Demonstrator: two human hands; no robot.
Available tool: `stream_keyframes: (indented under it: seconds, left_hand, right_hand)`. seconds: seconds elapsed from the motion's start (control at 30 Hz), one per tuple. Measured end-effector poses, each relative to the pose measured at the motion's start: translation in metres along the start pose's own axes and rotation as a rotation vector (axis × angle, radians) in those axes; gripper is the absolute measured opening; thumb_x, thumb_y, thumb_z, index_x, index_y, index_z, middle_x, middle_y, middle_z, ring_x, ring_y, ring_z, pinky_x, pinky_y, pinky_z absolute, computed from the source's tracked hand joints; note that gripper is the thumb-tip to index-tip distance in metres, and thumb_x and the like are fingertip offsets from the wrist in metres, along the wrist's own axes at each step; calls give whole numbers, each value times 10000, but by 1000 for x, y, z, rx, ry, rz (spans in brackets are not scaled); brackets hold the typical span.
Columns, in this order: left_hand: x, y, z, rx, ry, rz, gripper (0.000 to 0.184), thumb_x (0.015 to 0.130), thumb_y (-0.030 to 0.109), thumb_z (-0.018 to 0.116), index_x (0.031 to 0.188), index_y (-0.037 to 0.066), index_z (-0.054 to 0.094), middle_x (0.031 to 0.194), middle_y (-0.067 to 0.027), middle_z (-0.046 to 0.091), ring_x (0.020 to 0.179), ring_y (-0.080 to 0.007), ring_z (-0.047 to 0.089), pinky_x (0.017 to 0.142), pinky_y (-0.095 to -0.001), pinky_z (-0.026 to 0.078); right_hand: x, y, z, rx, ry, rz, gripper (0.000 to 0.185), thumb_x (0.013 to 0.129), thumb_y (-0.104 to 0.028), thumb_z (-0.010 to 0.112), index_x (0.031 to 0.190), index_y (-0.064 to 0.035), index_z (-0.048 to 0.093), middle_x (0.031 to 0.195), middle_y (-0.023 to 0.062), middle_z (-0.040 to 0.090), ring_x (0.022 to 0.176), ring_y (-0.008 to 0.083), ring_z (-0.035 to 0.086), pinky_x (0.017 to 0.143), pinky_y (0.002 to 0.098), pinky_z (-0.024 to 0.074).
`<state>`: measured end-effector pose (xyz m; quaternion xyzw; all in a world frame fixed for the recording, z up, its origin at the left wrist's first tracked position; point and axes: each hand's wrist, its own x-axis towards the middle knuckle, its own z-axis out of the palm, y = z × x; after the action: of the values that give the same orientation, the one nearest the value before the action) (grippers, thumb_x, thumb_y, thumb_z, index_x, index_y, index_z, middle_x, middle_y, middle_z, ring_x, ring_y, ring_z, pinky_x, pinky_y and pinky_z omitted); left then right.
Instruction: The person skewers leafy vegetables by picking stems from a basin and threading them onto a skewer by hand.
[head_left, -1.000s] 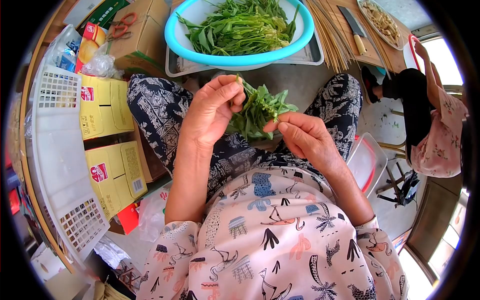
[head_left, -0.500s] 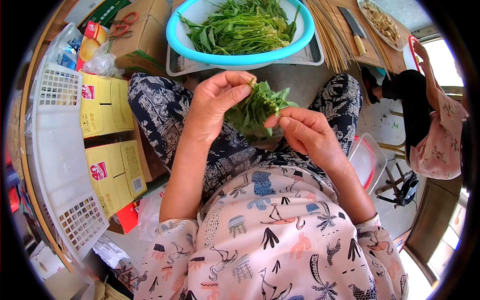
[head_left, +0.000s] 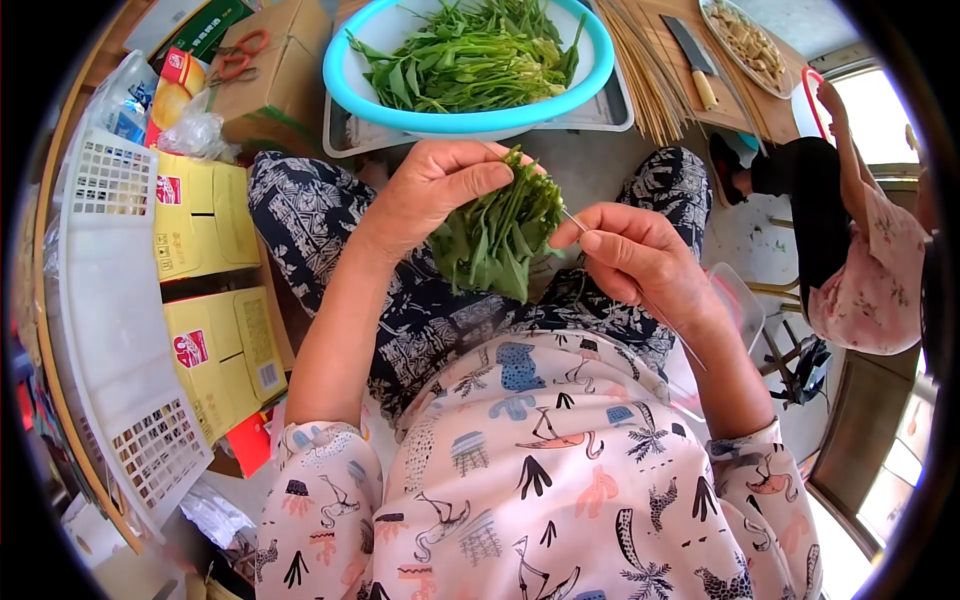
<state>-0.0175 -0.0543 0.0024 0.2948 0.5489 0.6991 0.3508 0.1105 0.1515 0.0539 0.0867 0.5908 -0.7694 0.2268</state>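
Observation:
A bunch of leafy green stems (head_left: 505, 230) hangs between my two hands over my lap, its leaves drooping. My left hand (head_left: 435, 190) is closed at the upper left end of this bunch, thumb against fingers. A thin skewer (head_left: 672, 325) runs from the right side of the greens, through my right hand and down along the wrist. My right hand (head_left: 640, 260) pinches this skewer just beside the bunch. How far the skewer reaches inside the leaves is hidden.
Ahead, a blue-rimmed basin (head_left: 600, 75) of loose greens stands on a metal tray (head_left: 625, 110). Bamboo skewers (head_left: 640, 80), a knife (head_left: 695, 60) and a plate of food pieces (head_left: 745, 45) are at the upper right. Yellow boxes (head_left: 205, 220) stand left; another person (head_left: 870, 250) sits right.
The skewer now shows in my right hand, which has moved slightly right and down. The greens have turned, with their leaves hanging lower. The whole view has shifted a little.

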Motion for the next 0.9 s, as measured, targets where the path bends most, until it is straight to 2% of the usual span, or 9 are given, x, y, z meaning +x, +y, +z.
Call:
stream_keyframes:
  seconds: [0.23,0.37,0.53,0.73,0.9]
  left_hand:
    - [-5,-6,5,27,37,-118,249,810,134,698,1001,-24,675,990,-59,652,903,-123,580,850,-258,450]
    - [-6,-7,10,-26,45,-103,191,798,104,706,947,-13,678,965,-56,651,890,-121,581,849,-259,447]
    - [-8,-11,10,-64,37,-159,135,783,96,723,847,-1,655,859,-22,616,801,-92,558,764,-229,440]
    - [-9,-11,19,-43,19,-108,143,789,84,712,890,-7,666,828,-12,605,770,-79,544,705,-221,435]
    - [-11,-7,21,-46,43,-161,153,788,76,715,905,-15,679,877,-26,635,795,-86,559,729,-225,448]
  right_hand:
    - [2,4,-1,-82,-3,20,224,963,-168,490,979,10,626,515,-65,389,431,12,306,410,178,224]
    - [4,4,1,-83,1,23,221,960,-164,496,973,11,629,517,-64,392,432,12,308,413,179,227]
    - [4,7,0,-100,-6,31,222,955,-164,504,961,16,634,512,-62,394,432,12,310,414,181,233]
    - [6,10,2,-119,-10,7,232,954,-179,512,939,13,642,508,-61,397,424,11,306,404,180,229]
    - [6,5,0,-133,-28,33,245,957,-193,511,938,13,643,501,-56,401,419,12,314,398,182,226]
